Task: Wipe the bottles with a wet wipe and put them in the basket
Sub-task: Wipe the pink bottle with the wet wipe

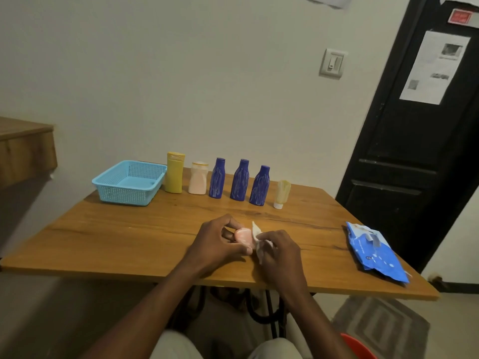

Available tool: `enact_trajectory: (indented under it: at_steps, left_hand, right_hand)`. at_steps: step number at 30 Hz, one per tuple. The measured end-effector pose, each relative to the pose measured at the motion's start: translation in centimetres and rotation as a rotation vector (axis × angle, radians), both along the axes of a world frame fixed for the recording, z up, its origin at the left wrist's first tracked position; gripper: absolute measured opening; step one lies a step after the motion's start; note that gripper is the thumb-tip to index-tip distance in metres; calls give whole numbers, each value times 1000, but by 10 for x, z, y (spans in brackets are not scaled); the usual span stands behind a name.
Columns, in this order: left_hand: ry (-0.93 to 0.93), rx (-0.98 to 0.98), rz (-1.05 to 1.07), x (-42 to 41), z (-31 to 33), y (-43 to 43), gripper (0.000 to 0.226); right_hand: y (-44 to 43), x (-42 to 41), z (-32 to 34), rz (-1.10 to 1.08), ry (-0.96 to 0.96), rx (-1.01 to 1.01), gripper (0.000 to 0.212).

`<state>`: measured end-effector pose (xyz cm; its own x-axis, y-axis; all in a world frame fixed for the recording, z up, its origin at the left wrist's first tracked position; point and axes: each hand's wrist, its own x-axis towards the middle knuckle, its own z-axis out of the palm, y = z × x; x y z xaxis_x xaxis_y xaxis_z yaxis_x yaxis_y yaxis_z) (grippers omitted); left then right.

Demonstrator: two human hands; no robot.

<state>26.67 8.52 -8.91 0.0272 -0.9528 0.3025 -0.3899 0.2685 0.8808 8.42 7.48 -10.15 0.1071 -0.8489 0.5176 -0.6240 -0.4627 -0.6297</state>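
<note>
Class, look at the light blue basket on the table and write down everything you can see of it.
The basket is light blue, rectangular, and looks like plastic. Its walls are a fine perforated mesh flaring outward to a solid rolled rim, and the floor looks solid. It sits upright at the far left of the wooden table, near the wall. Nothing is visible inside it. The yellow bottle stands just right of it; whether they touch cannot be told. Neither hand is near it.

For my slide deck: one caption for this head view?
Left hand holds a pink bottle while right hand wipes it; basket empty.
</note>
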Motion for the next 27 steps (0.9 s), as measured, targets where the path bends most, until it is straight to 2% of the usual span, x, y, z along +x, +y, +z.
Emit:
enact_trajectory:
  at_steps: [3,8,15,21,24,27]
  left_hand:
    - [-7,5,7,1,0,-1,53]
    - [-60,-6,-10,1,1,-2,42]
    - [-83,-18,19,2,-4,-3,52]
    - [-47,-54,17,1,0,0,26]
    - [-54,-51,17,2,2,0,30]
    - [-50,-51,18,0,2,-1,40]
  right_hand:
    - [-4,2,5,-28,31,3,23]
    - [1,9,12,223,246,-21,24]
    - [-11,-2,22,-25,200,43,21]
    - [-8,28,23,111,246,-77,19]
    - [-4,22,18,182,321,-97,23]
    - [-2,8,13,152,431,-73,24]
